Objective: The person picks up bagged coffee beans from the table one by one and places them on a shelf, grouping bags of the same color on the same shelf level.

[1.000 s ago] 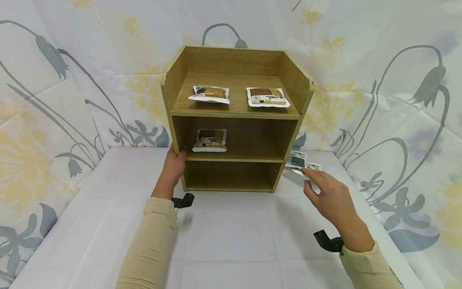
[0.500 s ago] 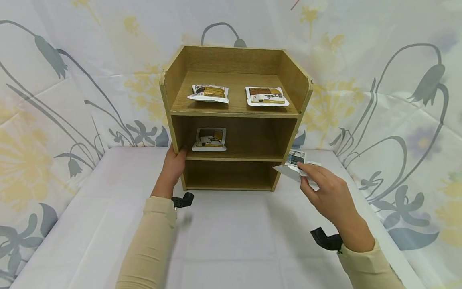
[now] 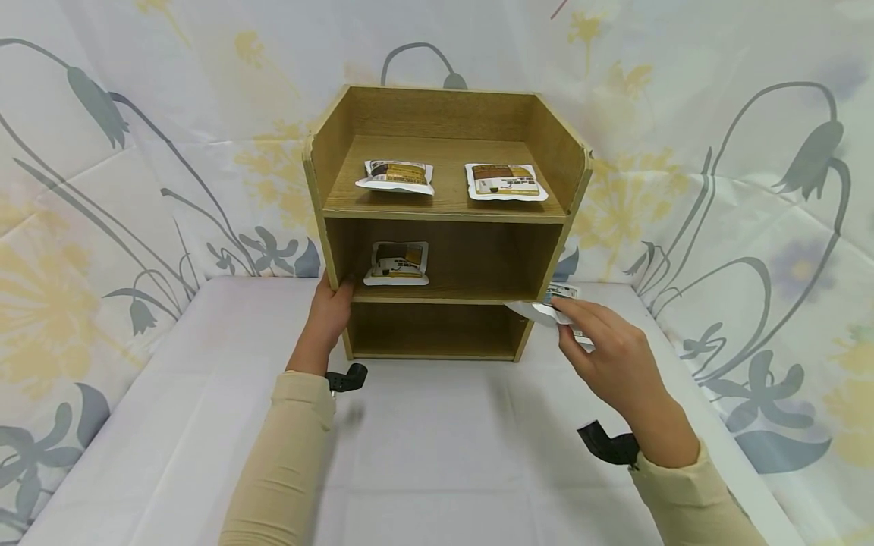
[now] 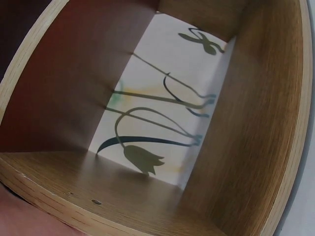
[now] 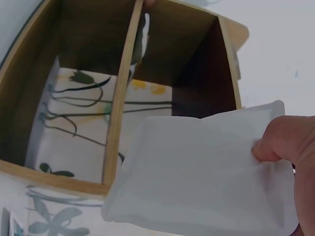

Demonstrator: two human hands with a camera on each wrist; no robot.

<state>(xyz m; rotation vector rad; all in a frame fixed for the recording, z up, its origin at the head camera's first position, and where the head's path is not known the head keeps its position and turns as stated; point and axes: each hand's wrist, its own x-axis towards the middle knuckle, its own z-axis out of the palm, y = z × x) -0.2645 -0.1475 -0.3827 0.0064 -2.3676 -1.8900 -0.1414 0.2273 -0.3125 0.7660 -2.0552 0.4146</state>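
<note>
A small wooden shelf unit [image 3: 437, 114] with three levels stands at the centre of the head view. My left hand [image 3: 329, 315] grips its left side panel at about the middle shelf's height. Between thumb and fingers my right hand [image 3: 617, 360] pinches a flat white packet [image 3: 536, 312], held just outside the unit's right edge. In the right wrist view the packet [image 5: 197, 172] shows its plain white face, with my thumb on its near end. Two packets lie on the top shelf, one left [image 3: 397, 177] and one right [image 3: 507, 183]. Another packet [image 3: 397, 264] lies on the middle shelf's left side.
Beside the unit's right side lies at least one more packet [image 3: 565, 290], partly hidden by the held one and my hand. A white cloth [image 3: 437, 447] covers the table. Flower-printed fabric [image 3: 717, 189] hangs behind and at both sides.
My right hand has lifted the packet from beside the unit and carried it left and slightly upward to the unit's right edge. The left hand and the unit stay in place.
</note>
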